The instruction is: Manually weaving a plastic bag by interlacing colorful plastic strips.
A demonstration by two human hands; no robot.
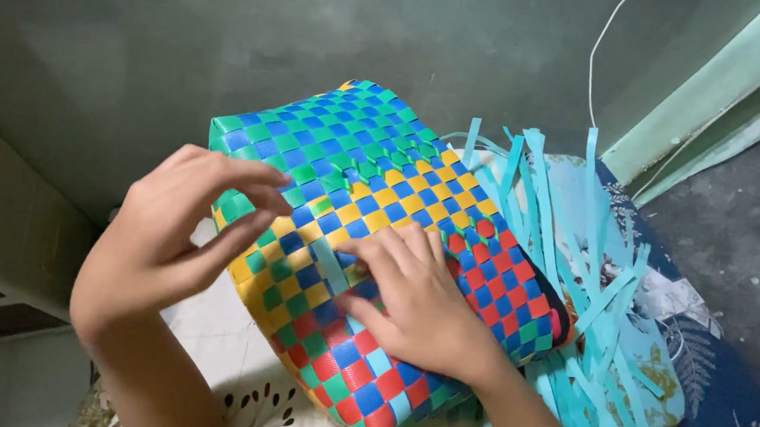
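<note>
A woven basket (382, 179) of blue, green, yellow and red plastic strips lies tilted in front of me. Its checkered side faces up. My left hand (171, 237) hovers at the basket's left edge, thumb and fingers pinched close together over the weave; whether it grips a strip is unclear. My right hand (418, 306) rests flat on the red and blue part of the basket, with its fingertips pressing a light blue strip (335, 267) that runs across the weave.
Several loose light blue plastic strips (585, 276) fan out from the basket's right side. Beneath lies a floral cloth (734, 405) in dark blue and a pale patterned sheet (233, 379). A green wall (232, 50) is behind, with a thin white cord (592, 69).
</note>
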